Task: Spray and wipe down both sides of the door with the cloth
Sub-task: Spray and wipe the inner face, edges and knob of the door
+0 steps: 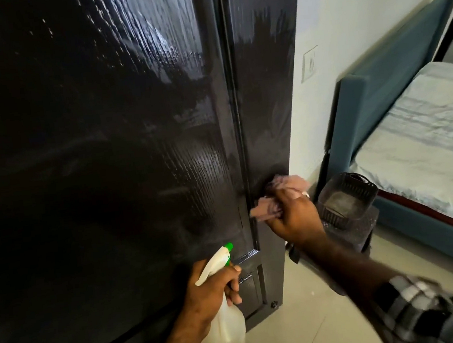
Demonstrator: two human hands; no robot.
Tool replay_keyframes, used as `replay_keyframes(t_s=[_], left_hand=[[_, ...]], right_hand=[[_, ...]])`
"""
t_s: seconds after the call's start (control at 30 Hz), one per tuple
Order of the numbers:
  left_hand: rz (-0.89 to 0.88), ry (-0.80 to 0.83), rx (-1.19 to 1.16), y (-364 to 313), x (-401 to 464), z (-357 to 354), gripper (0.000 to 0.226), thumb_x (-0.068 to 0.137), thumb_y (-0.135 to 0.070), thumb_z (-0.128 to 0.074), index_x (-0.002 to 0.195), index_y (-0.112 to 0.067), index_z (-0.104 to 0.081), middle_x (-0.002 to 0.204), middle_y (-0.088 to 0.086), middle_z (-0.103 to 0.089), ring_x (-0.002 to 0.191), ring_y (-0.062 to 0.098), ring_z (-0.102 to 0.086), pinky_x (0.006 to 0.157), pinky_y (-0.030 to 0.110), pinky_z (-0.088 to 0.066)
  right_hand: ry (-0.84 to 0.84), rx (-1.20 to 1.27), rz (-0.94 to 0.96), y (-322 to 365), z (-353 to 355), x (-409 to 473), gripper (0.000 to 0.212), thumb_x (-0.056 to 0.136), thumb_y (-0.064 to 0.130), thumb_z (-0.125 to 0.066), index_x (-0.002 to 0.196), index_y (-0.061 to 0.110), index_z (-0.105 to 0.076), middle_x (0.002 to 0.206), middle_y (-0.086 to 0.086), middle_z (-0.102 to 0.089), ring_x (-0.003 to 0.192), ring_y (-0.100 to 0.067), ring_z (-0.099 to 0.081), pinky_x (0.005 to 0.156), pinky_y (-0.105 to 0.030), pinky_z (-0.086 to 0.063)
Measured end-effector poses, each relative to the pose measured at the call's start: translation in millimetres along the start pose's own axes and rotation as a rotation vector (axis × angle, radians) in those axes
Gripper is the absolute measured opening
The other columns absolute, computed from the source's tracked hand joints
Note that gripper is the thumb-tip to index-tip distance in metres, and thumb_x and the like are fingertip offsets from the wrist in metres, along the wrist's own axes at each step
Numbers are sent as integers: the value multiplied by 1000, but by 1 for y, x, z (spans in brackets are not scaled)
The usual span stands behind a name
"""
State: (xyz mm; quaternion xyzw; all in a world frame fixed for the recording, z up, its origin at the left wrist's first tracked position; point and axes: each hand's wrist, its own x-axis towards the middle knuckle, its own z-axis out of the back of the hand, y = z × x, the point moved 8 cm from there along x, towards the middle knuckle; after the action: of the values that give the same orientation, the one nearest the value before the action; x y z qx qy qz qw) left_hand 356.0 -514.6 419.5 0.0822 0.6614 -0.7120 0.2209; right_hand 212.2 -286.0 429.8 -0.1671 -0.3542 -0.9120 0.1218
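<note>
The pink cloth (278, 195) is bunched in the right hand (294, 214), whose fingers curl round it and press it against the dark door (131, 125) near its free edge. Below and to the left, the left hand (210, 290) grips the neck of a white spray bottle (225, 330), its green nozzle apparently facing the door. A dark bin (346, 200) stands beside the bed (425, 133).
</note>
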Motion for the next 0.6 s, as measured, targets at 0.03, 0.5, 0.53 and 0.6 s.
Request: replay_keyframes(t_s=[0.03, 0.5, 0.53, 0.6], left_hand=[[-6, -9, -7, -3, 1, -1, 24, 92, -6, -75, 112, -1, -64, 62, 11, -68, 46, 22, -61, 53, 33, -57], [10, -265, -89, -20, -25, -23, 31, 91, -11, -78, 116, -12, -60, 66, 11, -70, 50, 22, -62, 53, 32, -58], [16, -271, -85, -20, -28, -27, 31, 91, -12, -78, 116, -12, -60, 66, 11, -71, 50, 21, -62, 53, 31, -58], [15, -288, -94, -19, -31, -33, 30, 92, -13, -79, 115, -14, -61, 67, 11, -71, 50, 20, -63, 51, 29, -57]], right_hand=[[-85, 226, -218, -11, -4, -10, 58, 87, 43, -81, 140, 25, -63, 121, -2, -74, 108, -21, -70, 95, -34, -57], [287, 758, -580, -47, -5, -19, 35, 105, 57, -59, 97, 24, -69, 94, -3, -74, 92, -23, -70, 91, -40, -54], [437, 539, -430, -43, 0, -11, 25, 105, 48, -64, 92, 28, -65, 89, 0, -71, 89, -22, -69, 87, -36, -55], [657, 203, -197, -34, 15, -2, 19, 100, 32, -73, 89, 31, -58, 88, 5, -63, 87, -17, -64, 76, -19, -49]])
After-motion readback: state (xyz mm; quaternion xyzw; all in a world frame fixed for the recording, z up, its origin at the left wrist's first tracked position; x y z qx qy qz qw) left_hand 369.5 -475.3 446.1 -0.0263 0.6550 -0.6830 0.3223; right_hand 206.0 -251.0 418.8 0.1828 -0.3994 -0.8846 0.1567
